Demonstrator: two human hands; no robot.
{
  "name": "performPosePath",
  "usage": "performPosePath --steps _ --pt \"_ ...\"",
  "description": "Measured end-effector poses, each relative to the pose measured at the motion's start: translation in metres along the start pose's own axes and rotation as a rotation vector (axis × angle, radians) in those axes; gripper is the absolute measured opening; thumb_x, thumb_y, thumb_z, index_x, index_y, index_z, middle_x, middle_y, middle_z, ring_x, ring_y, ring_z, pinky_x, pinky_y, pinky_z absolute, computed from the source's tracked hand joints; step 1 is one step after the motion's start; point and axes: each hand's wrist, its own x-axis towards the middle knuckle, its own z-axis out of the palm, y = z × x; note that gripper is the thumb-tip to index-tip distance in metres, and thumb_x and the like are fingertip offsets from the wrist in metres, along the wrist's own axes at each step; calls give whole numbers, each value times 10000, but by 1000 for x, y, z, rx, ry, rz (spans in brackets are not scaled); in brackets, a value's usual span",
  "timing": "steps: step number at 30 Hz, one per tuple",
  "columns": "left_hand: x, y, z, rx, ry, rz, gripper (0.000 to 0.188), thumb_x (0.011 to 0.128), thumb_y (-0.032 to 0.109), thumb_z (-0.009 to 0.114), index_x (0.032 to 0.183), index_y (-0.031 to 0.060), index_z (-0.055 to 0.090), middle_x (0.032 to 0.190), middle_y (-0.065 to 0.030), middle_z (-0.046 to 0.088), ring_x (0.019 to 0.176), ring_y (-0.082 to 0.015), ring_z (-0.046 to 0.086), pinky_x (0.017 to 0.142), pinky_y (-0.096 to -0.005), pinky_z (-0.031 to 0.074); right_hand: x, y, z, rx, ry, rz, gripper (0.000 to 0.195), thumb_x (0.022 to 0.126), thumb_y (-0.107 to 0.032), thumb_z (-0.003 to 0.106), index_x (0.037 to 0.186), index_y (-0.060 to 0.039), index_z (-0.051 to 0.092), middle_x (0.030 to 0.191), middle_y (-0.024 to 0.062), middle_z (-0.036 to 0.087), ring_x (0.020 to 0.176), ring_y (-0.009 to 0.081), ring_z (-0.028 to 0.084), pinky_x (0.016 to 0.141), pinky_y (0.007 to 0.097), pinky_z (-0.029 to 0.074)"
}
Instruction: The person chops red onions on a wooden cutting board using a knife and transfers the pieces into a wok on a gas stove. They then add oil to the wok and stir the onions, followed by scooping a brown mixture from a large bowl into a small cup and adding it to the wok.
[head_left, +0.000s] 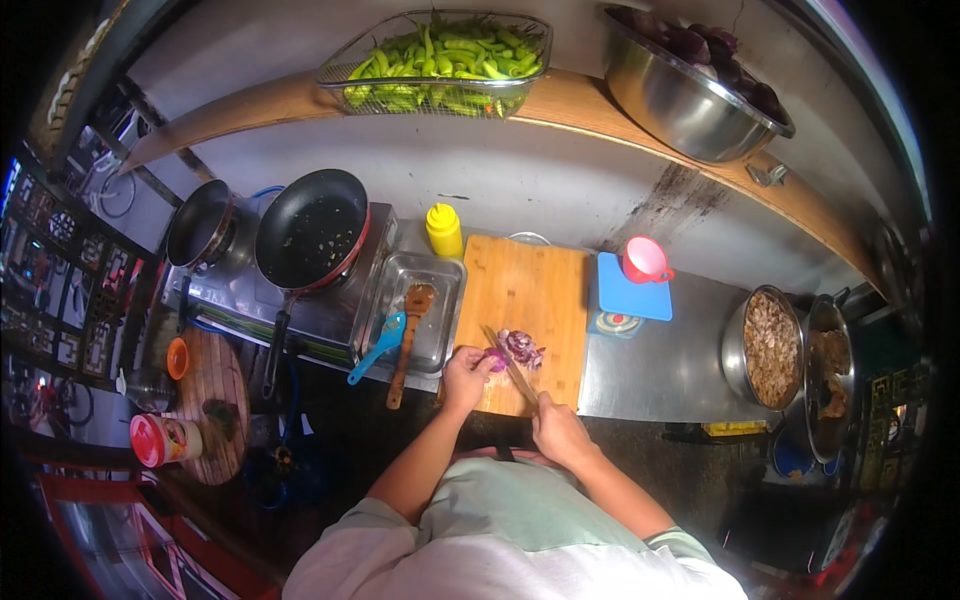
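Note:
On the wooden cutting board (525, 285) my left hand (466, 379) grips a piece of red onion (496, 360) with its fingertips. My right hand (561, 433) is closed around the handle of a kitchen knife (520, 381). Its blade slants up and to the left, right beside the onion piece. A small heap of chopped red onion (521, 349) lies on the board just to the right of the blade. The knife's handle is mostly hidden by my fingers.
Left of the board, a metal tray (446, 300) carries a wooden spatula (409, 341) and a blue utensil (381, 349). A yellow squeeze bottle (445, 231) stands behind. A blue scale (634, 289) with a pink cup (646, 259) is at right. Frying pans (311, 225) sit on the stove.

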Motion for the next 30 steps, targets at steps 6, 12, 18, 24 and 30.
performPosePath --steps 6,12,18,24,30 --pt "4 -10 4 -93 19 -24 187 857 38 783 986 -47 679 925 -104 737 796 -132 691 675 -264 555 -6 -4 -4 -18 -37 38 218 935 -108 532 1076 58 526 857 340 670 855 499 675 778 568 533" --pt "5 -19 7 -114 0 12 154 871 -7 743 1012 -44 691 956 -106 752 828 -135 702 715 -264 553 1 6 10 30 -45 -2 213 934 -97 538 1032 91 525 858 346 668 857 503 674 780 565 532" --pt "2 -11 9 76 35 24 188 853 -29 751 1031 -58 696 957 -112 755 833 -147 706 761 -273 559 25 13 32 44 -46 7 249 940 -102 538 1075 106 511 874 360 661 853 514 668 780 567 530" --pt "-11 -19 17 254 52 250 318 811 -20 778 1102 -39 650 989 -138 731 861 -176 714 763 -288 567 50 36 84 163 91 -28 267 947 -110 536 1108 103 512 850 364 649 834 522 656 768 572 521" --pt "-39 23 10 561 102 565 390 740 38 771 1096 15 611 1007 -179 620 974 -376 617 849 -449 505 48 46 77 324 99 -79 277 946 -131 563 1145 62 545 886 333 665 875 491 668 782 537 525"
